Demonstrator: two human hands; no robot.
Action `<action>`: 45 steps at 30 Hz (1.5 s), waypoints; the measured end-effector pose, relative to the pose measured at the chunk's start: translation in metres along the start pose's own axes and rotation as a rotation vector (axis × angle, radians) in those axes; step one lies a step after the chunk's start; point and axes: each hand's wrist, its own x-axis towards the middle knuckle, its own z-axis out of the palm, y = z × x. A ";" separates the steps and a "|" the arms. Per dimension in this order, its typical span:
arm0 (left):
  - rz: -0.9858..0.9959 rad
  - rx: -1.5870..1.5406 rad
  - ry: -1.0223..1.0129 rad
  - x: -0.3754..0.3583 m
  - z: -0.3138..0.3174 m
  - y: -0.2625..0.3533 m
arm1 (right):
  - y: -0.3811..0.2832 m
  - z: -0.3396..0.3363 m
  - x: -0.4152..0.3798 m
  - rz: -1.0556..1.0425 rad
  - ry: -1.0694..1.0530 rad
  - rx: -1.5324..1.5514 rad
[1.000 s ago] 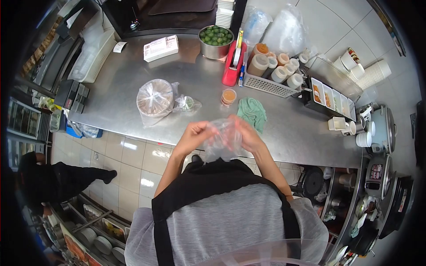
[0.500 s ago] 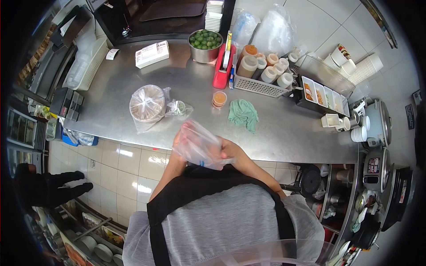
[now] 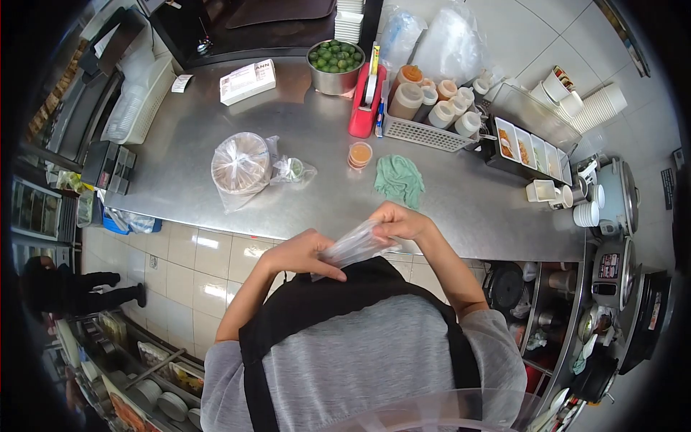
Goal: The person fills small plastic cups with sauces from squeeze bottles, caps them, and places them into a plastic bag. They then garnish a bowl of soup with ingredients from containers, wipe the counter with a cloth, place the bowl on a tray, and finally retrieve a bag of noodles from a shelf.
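Note:
A clear plastic bag point(image 3: 353, 245) is stretched between my two hands at the counter's front edge. My left hand point(image 3: 306, 254) grips its lower left end, thumb pointing right. With its fingers pinched, my right hand point(image 3: 398, 222) holds the upper right end. Beyond them on the steel counter point(image 3: 302, 209) are a tied clear bag around a round container point(image 3: 241, 164), a small bagged cup with green contents point(image 3: 294, 171), stacked cups of orange sauce point(image 3: 359, 155) and a crumpled green cloth point(image 3: 399, 180).
At the back are a white box point(image 3: 247, 81), a metal pot of green limes point(image 3: 335, 65), a red tape dispenser point(image 3: 366, 104) and a basket of bottles point(image 3: 430, 134). A food tray point(image 3: 529, 153) sits right. Another person point(image 3: 79, 288) is at far left.
My hands have moved apart, the right one up and to the right, the left one slightly down. The bag that covered them is now gathered and stretched between them.

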 end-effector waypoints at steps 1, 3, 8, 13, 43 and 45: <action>0.076 0.055 0.067 -0.002 0.003 -0.003 | -0.003 -0.003 0.001 0.090 -0.005 -0.050; 0.275 0.293 0.217 -0.010 0.005 -0.016 | -0.013 -0.005 0.007 0.263 -0.022 -0.150; -0.139 0.638 0.744 -0.006 0.019 -0.072 | -0.018 -0.021 0.033 0.184 0.082 -0.874; -0.258 0.309 0.982 0.015 0.012 -0.106 | 0.030 -0.070 0.072 -0.298 0.999 -1.419; 0.093 0.283 0.710 0.074 -0.024 -0.117 | 0.071 -0.010 0.063 -0.158 1.002 -1.285; 0.120 0.320 0.728 0.069 -0.020 -0.105 | 0.076 -0.017 0.064 -0.105 0.962 -1.158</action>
